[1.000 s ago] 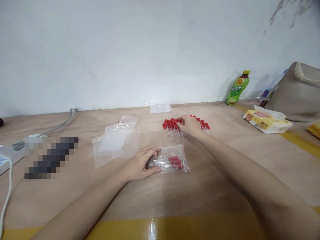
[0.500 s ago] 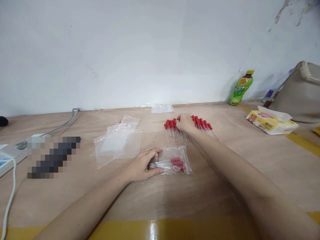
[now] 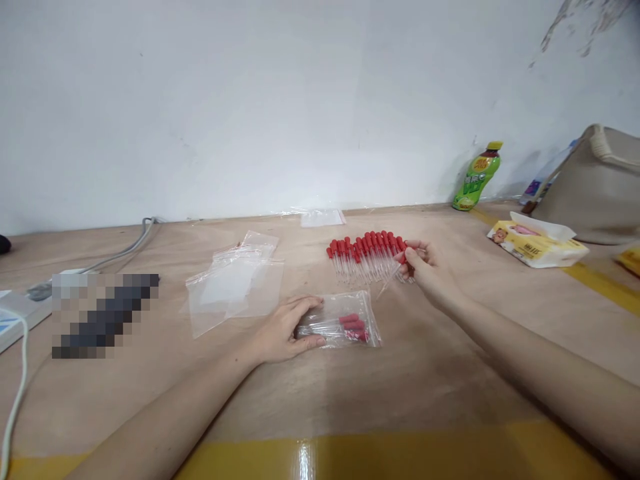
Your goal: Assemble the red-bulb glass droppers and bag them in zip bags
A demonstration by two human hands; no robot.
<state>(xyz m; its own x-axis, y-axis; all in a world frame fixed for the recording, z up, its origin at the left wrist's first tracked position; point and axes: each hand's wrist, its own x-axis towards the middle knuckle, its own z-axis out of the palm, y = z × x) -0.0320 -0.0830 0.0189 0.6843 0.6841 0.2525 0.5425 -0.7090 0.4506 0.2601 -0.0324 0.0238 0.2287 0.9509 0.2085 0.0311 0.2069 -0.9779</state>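
My left hand (image 3: 290, 332) rests on the closed end of a clear zip bag (image 3: 336, 305), its thumb and fingers spread apart over the plastic. Inside the bag lie several droppers with red bulbs (image 3: 354, 327), their thin stems toward my palm. Farther back, a row of clear droppers with red bulbs (image 3: 370, 248) lies side by side. At the right end of that row, my right hand (image 3: 419, 261) pinches one red-bulbed dropper (image 3: 399, 258), its clear stem slanting down to the left.
Overlapping clear bags (image 3: 233, 283) lie left of centre, and another bag (image 3: 323, 218) is by the wall. A green bottle (image 3: 477, 177), a yellow tissue pack (image 3: 537, 245) and a beige bag (image 3: 585, 190) stand at the right. Cables (image 3: 125, 250) and a blurred dark object (image 3: 113, 313) are at left.
My right hand has moved right, from the middle of the row to its right end, and now a dropper shows between its fingers. My left hand has stayed on the bag.
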